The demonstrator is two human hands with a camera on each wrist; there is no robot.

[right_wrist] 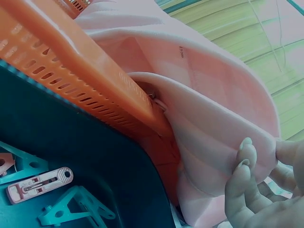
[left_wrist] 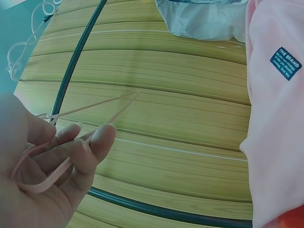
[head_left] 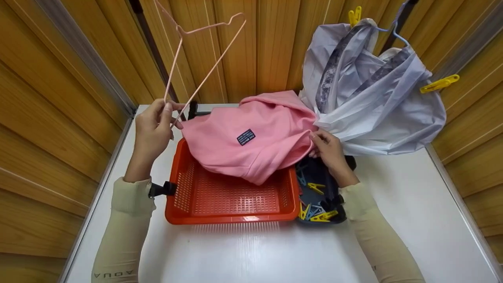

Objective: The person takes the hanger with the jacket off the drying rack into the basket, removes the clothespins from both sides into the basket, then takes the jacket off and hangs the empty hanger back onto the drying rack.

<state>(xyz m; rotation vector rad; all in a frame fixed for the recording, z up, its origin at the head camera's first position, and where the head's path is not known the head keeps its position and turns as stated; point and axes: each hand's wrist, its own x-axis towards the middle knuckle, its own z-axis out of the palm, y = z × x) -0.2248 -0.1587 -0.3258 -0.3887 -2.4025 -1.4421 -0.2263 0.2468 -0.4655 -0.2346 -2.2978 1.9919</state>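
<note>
My left hand [head_left: 155,127] holds a pink wire hanger [head_left: 208,74] by one end, its hook pointing up and away. In the left wrist view the fingers curl round the hanger wire [left_wrist: 90,105]. A pink garment [head_left: 224,145] with a dark label [head_left: 246,137] lies draped over the back of a red basket [head_left: 232,218]. My right hand [head_left: 330,151] pinches the garment's edge at its right side. The right wrist view shows thumb and fingers on that edge, with the pink cloth [right_wrist: 213,123] spread into an open fold. Whether the left fingertips touch the garment, I cannot tell.
Right of the basket stands a dark tray [head_left: 346,214] with several yellow and blue clothespins [head_left: 316,188]. A pale grey garment [head_left: 377,114] hangs at the back right on a blue hanger [head_left: 399,35], with yellow clothespins [head_left: 440,83] on it. Wood-patterned walls [head_left: 47,118] surround the white table [head_left: 235,255].
</note>
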